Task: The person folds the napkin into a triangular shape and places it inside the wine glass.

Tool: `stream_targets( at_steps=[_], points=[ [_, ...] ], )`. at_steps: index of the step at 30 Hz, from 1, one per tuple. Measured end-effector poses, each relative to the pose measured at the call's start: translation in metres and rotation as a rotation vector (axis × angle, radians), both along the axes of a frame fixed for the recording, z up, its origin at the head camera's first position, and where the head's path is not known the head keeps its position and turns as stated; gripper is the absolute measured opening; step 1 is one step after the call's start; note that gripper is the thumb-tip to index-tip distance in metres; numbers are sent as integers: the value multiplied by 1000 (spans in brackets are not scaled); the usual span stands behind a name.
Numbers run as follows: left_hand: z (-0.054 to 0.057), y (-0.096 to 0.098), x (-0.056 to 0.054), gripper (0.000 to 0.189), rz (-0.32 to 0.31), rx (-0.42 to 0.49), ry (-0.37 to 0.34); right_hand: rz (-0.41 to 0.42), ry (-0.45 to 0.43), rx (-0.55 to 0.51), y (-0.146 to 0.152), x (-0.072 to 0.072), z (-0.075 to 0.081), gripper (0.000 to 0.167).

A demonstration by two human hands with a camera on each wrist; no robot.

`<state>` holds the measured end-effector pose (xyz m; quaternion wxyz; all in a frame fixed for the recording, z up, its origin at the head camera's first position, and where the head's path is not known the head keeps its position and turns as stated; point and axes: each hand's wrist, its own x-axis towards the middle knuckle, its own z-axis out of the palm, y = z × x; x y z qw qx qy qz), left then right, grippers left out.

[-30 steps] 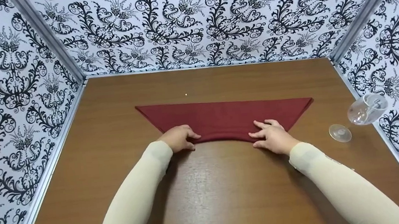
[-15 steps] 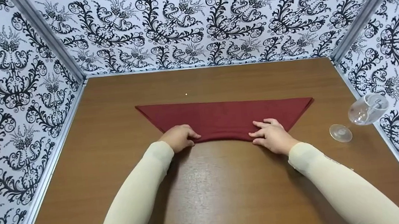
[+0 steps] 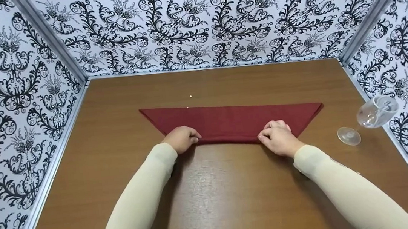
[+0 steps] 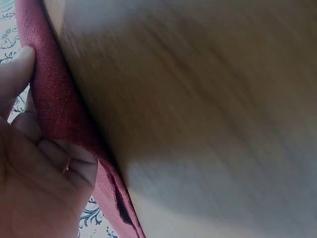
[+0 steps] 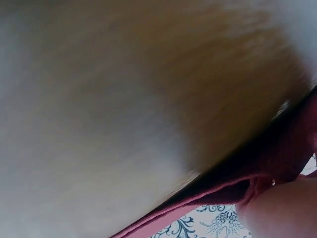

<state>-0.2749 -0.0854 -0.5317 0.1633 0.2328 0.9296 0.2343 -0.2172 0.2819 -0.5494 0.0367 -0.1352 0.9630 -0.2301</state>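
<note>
A dark red cloth napkin [image 3: 227, 121], folded into a wide trapezoid with its long side away from me, lies on the wooden table. My left hand [image 3: 182, 138] pinches its near folded edge toward the left end. In the left wrist view the thumb [image 4: 20, 69] presses the napkin's fold [image 4: 59, 99] against the curled fingers. Toward the right end my right hand [image 3: 279, 138] pinches the same edge, thumb and fingers drawn together. The right wrist view shows the fold's open layers [image 5: 213, 193] beside part of that hand [image 5: 282, 210]; most of its fingers are out of frame.
A stemmed clear glass [image 3: 376, 111] stands on its round foot [image 3: 349, 136] at the table's right side. Patterned black-and-white walls [image 3: 194, 24] enclose the table [image 3: 213, 204] at the back and both sides. Bare tabletop spreads in front of the napkin.
My fingers have drawn in from spread to pinching, most clearly on the right hand. The napkin's near edge has gone from sagging to nearly straight, and its right corner has shifted slightly right and nearer.
</note>
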Motion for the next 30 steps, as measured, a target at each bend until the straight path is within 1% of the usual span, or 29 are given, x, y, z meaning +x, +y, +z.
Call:
stream_targets(
  at_steps=[4,8,11,13,15,16,18,19,20,22,24,27,30],
  points=[
    [4,3,1,12,66,11,-6,-82,-33,3,-3,-2,2,19],
    [8,7,2,6,122,3,-11,-151,-74,22,-7,-4,4,22],
    [8,10,3,7,143,-31,1,-191,-91,14,-10,-4,5,19],
    [7,12,3,9,142,-56,31,-212,-95,-11,-11,-4,5,16],
    [5,13,2,8,118,-72,71,-215,-87,-39,-12,-4,5,13],
    [4,12,2,9,95,-73,91,-208,-80,-47,-12,-3,5,11],
    [3,11,2,12,42,-75,129,-176,-57,-46,-11,-3,5,5],
    [2,10,1,14,14,-75,140,-155,-44,-37,-10,-3,5,2],
    [2,9,1,17,-12,-73,142,-136,-33,-26,-9,-2,4,2],
    [1,5,1,21,-56,-80,133,-102,-16,-6,-6,-2,4,7],
    [0,1,0,24,-77,-80,99,-72,-9,4,-3,-1,3,11],
    [-2,-5,-1,34,-108,-81,52,-39,-31,4,4,0,2,18],
    [-4,-9,-3,41,-134,-66,35,-1,-73,7,11,0,0,29]
  ],
)
